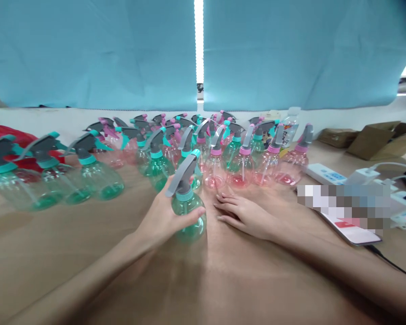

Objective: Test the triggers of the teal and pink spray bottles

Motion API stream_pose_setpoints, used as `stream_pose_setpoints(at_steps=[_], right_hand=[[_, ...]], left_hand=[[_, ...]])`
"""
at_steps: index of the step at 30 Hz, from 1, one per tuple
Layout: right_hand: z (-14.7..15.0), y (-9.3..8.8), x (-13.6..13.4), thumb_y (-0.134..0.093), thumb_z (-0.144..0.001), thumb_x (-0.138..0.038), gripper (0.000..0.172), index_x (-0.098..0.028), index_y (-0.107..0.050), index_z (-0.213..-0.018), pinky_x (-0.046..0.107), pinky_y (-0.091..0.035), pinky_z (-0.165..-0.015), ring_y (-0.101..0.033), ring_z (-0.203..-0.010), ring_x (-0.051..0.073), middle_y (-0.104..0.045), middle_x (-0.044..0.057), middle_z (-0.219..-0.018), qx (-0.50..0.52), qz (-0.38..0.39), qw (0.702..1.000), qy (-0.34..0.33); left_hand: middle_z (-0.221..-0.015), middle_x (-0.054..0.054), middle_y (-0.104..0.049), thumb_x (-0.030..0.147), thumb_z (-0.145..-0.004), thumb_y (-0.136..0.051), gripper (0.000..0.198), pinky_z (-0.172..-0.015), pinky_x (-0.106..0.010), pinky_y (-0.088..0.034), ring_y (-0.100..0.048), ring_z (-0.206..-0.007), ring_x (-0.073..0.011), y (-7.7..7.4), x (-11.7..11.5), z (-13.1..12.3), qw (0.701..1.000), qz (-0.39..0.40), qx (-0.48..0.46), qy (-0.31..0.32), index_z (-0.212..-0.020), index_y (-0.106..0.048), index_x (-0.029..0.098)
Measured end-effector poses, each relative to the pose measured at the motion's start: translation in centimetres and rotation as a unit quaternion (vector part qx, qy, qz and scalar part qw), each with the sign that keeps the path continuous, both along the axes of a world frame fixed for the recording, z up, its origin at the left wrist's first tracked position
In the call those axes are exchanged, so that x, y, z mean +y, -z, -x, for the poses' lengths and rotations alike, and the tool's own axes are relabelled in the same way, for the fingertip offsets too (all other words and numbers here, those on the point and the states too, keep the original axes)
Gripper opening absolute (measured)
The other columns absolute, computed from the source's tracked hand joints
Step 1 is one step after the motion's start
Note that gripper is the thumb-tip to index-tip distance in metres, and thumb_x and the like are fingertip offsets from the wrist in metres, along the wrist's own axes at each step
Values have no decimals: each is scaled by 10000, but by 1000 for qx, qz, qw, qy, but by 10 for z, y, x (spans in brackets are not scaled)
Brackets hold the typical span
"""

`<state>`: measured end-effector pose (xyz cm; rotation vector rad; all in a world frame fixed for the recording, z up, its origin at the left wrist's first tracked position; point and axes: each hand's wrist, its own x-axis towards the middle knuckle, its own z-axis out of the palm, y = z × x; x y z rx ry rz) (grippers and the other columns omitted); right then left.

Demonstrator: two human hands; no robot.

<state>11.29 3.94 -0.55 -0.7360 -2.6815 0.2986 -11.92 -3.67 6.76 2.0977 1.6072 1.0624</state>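
My left hand (164, 216) is wrapped round a green see-through spray bottle (188, 212) with a grey trigger and teal collar, standing upright on the brown table (88, 253). Beside it, just to the right, my right hand (243, 213) lies flat on the table with fingers stretched out, holding nothing. Behind both hands stands a crowd of several spray bottles, green ones (157, 162) to the left and middle, pink ones (242, 167) to the right.
Three green bottles (57, 176) line the left side, in front of a red bag (6, 135). At right lie a white power strip (328, 174), chargers with cables, a flat device (352, 230) and cardboard boxes (375, 137). Blue curtains hang behind.
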Motion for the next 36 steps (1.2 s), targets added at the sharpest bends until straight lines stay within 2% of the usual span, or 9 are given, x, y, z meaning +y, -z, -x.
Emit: stream_pose_setpoints(at_steps=[6,10,13,18,21,24,30,33,36], right_hand=[[8,-25,-6,-499,-975,-287,226,-246,-697,-1077,361,-539,-811,-681,-942,220,-721,47,-1065,-14,-1,999,52],[34,-44,-2,-558,-943,-256,211,-223,-680,-1111,342,-532,-772,-680,-941,221,-715,55,-1089,26,-23,995,92],[66,-59,1,-575,-946,-298,252,-177,-668,-1146,364,-529,-797,-693,-897,222,-704,93,-1115,52,-29,993,99],[129,-75,10,-634,-914,-341,379,-153,-617,-1243,435,-449,-993,-605,-1175,304,-670,134,-1234,110,22,987,116],[157,-78,17,-661,-889,-352,538,-82,-533,-1337,439,-440,-1010,-569,-1225,334,-627,202,-1282,138,72,978,141],[174,-81,23,-655,-889,-376,641,-43,-448,-1395,426,-518,-884,-674,-1039,321,-658,228,-1196,149,109,971,152],[190,-86,35,-617,-896,-482,692,-26,-417,-1377,328,-525,-478,-679,-552,230,-706,110,-750,163,204,952,162],[197,-86,40,-615,-910,-461,724,-37,-342,-1429,297,-503,-439,-669,-527,211,-692,93,-741,172,223,944,170],[201,-86,41,-623,-919,-409,690,-35,-345,-1428,296,-504,-454,-645,-488,199,-675,77,-694,168,221,943,184]], left_hand=[[-1253,-130,-658,458,-828,-660,456,-987,-532,-464,-609,-1156,-327,10,-17,-3,996,58,-50,-36,-1187,-588,185],[-1237,-90,-673,476,-795,-684,523,-983,-471,-468,-607,-1159,-314,8,-29,8,997,42,-36,-55,-1235,-578,214],[-1214,-76,-669,477,-802,-674,509,-965,-427,-472,-610,-1128,-305,6,-38,31,994,29,-5,-104,-1226,-576,214],[-1109,-92,-653,571,-768,-668,531,-889,-429,-470,-604,-1037,-359,-1,-39,93,970,-20,115,-212,-1151,-624,206],[-1028,-79,-649,593,-777,-649,519,-796,-402,-468,-612,-927,-340,-7,-33,122,958,-3,140,-251,-1144,-627,226],[-939,-45,-643,543,-808,-640,538,-729,-355,-448,-608,-842,-297,-13,-23,135,962,-11,135,-238,-1252,-563,249],[-787,-40,-605,521,-732,-732,596,-740,-398,-471,-640,-825,-336,-17,17,146,962,14,138,-236,-1191,-541,191],[-768,-57,-609,528,-711,-752,510,-783,-432,-486,-652,-893,-377,-15,35,149,959,24,136,-247,-1030,-561,179],[-809,-72,-627,499,-714,-764,510,-832,-437,-494,-654,-977,-387,-14,47,149,956,27,127,-265,-1027,-526,174]])
